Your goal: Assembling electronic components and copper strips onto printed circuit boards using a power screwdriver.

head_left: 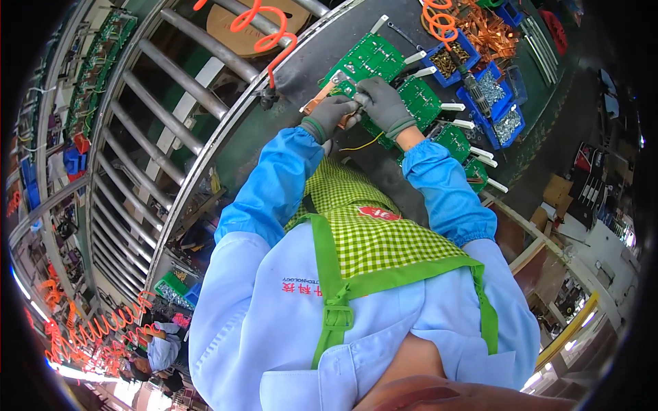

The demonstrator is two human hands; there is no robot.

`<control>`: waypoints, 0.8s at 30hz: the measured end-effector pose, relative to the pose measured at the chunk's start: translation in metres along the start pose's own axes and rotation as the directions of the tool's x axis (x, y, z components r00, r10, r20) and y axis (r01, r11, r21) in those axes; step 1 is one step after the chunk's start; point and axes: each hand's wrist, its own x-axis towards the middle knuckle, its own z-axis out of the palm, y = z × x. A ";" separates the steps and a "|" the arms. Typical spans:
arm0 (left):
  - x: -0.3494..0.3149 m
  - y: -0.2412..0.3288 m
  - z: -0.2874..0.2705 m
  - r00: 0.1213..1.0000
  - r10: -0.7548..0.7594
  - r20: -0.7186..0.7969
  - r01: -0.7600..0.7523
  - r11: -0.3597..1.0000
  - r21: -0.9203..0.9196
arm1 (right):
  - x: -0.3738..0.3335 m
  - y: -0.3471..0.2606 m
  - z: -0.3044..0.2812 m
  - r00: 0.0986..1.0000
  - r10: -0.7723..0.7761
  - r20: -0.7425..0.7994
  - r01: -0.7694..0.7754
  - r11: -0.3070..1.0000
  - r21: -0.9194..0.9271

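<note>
My left hand [331,115], in a grey glove, is closed with its fingertips together near the edge of a green circuit board [370,58]. My right hand [385,107], gloved alike, is closed too, its fingertips meeting the left ones. Whatever small piece they pinch between them is too hidden to name. Orange-brown copper strips [319,96] show beside and beneath the left fingers. A thin yellow wire [363,143] curves out below the right hand. More green boards [419,99] lie to the right, with white bars [452,107] sticking out from their edges.
Blue bins of brass-coloured [447,63] and silver screws [489,89] stand at the right, with a power screwdriver [474,90] on an orange coiled cord over them. Loose copper parts [488,31] are piled behind. A roller conveyor [164,103] runs along the left, under another orange coiled hose [279,34].
</note>
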 end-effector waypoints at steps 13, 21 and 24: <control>-0.003 0.005 0.001 1.000 -0.015 0.015 0.015 1.000 -0.020 | -0.009 -0.002 -0.008 0.999 -0.019 0.050 0.023 0.996 -0.082; -0.005 0.004 0.000 0.999 0.019 0.040 -0.016 0.997 -0.071 | -0.010 -0.015 -0.010 0.998 0.021 0.066 -0.010 0.985 -0.170; -0.002 0.004 -0.002 0.999 -0.001 0.048 0.001 1.000 0.012 | -0.008 -0.014 -0.007 0.997 0.077 0.032 -0.072 0.988 -0.135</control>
